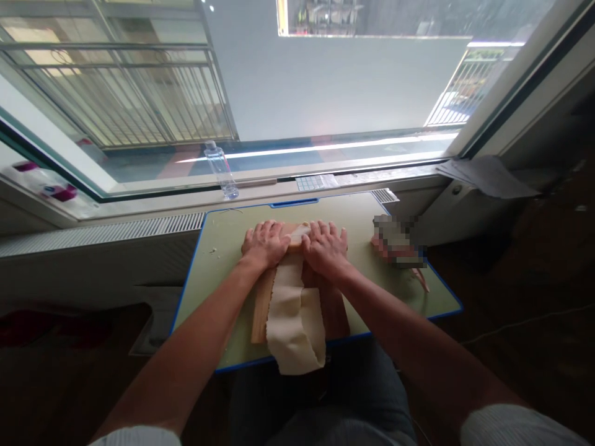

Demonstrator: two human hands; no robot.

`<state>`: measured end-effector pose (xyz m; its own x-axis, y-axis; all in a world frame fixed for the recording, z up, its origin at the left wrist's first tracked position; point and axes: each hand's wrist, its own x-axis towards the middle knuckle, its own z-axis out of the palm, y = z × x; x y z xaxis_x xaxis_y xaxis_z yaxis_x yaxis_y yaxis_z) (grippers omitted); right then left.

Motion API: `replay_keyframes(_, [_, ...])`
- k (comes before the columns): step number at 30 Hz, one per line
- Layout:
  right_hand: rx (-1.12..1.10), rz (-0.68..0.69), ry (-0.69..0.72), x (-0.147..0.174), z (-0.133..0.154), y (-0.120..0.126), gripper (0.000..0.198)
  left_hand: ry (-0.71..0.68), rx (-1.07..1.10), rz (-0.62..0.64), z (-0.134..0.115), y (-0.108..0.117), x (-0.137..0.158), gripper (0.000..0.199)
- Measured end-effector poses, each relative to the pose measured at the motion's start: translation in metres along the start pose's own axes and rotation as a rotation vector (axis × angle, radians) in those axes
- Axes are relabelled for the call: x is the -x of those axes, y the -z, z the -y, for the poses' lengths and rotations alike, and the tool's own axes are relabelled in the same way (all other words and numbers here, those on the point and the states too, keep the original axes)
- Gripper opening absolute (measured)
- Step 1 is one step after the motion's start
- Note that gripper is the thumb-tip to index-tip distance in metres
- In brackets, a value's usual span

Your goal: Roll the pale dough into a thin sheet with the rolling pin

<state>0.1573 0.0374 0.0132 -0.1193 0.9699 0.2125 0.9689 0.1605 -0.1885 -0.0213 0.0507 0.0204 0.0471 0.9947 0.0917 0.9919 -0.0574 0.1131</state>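
Observation:
My left hand [266, 243] lies palm down with its fingers spread, near the far end of a wooden board [263, 306]. Mirroring it, my right hand [325, 244] presses down on the other side, fingers also stretched out. Between my thumbs shows a short piece of light wood [295, 246], mostly hidden by the hands, so I cannot make out its full shape. A long cream strip that looks like rolled dough [290, 303] runs from there toward me. It has uneven edges, folds over on the right and hangs past the table's near edge.
The board rests on a pale green folding table [218, 279] with blue edging. Small crumbs [212, 251] dot its left side. A blurred-out object [397, 241] lies at the right. On the windowsill stand a clear bottle [222, 170] and papers [488, 175]; a vent grille [139, 229] runs below.

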Motion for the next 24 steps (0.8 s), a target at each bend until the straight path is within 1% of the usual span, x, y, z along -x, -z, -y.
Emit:
replay_keyframes(4, [0.003,0.023,0.044,0.028,0.000,0.003,0.065,-0.001,-0.013,0.019,-0.003,0.001,0.030,0.065])
replay_keyframes(6, [0.010,0.034,0.068,0.032,-0.001,0.003,0.065,-0.005,-0.017,0.034,-0.004,0.001,0.035,0.065])
replay_keyframes(8, [0.019,0.035,0.085,0.027,-0.004,0.004,0.064,-0.003,-0.017,0.040,-0.005,0.001,0.032,0.067])
replay_keyframes(12, [0.017,0.060,0.096,0.000,-0.009,0.004,0.062,0.015,0.002,0.028,-0.004,0.000,0.005,0.067])
replay_keyframes(19, [-0.050,0.097,0.038,-0.056,-0.016,-0.004,0.068,-0.027,0.031,0.024,0.005,-0.003,-0.055,0.061])
replay_keyframes(22, [-0.090,0.160,-0.011,-0.078,-0.019,-0.006,0.074,-0.019,0.041,-0.016,0.005,-0.004,-0.077,0.056])
replay_keyframes(24, [-0.107,0.168,-0.027,-0.090,-0.020,-0.006,0.075,-0.001,0.061,-0.071,0.004,-0.004,-0.089,0.051])
